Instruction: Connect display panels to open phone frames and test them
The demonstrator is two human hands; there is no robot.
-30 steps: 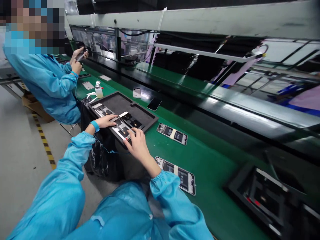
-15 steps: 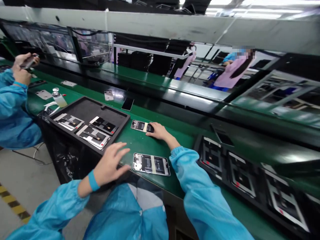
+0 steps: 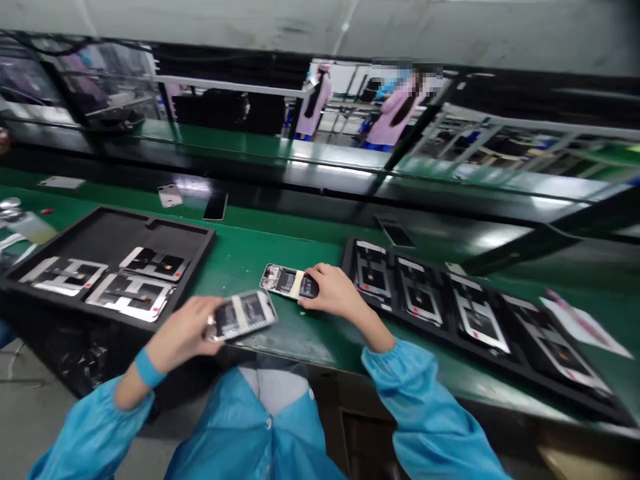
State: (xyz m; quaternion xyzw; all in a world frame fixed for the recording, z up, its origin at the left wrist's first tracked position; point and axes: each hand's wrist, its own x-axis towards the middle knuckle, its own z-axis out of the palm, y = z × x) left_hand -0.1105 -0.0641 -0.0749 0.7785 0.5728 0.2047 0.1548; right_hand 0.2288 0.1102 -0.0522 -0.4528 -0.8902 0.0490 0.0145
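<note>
My left hand (image 3: 193, 325) grips one end of an opened phone (image 3: 247, 315), its battery crossed by a pale strip. That phone is tilted and slightly blurred, lifted at the bench's front edge. Farther back, my right hand (image 3: 333, 289) is closed on the right end of a second opened phone (image 3: 286, 281), which also has a pale strip over its dark battery. This second phone lies on or just above the green bench (image 3: 240, 257); I cannot tell which. My fingers and palm hide part of each phone.
A black foam tray (image 3: 200, 257) with several phone screen parts stands on the left. Another black tray (image 3: 345, 257) of similar parts is on the right. Loose phone panels (image 3: 215, 206) lie behind, and a bottle (image 3: 37, 229) stands at far left. People in pink (image 3: 395, 117) are beyond the bench.
My left hand has closed on the nearer phone and lifted it, tilting it. My right hand stays on the farther phone. The view has swung to the right, showing more of the right tray.
</note>
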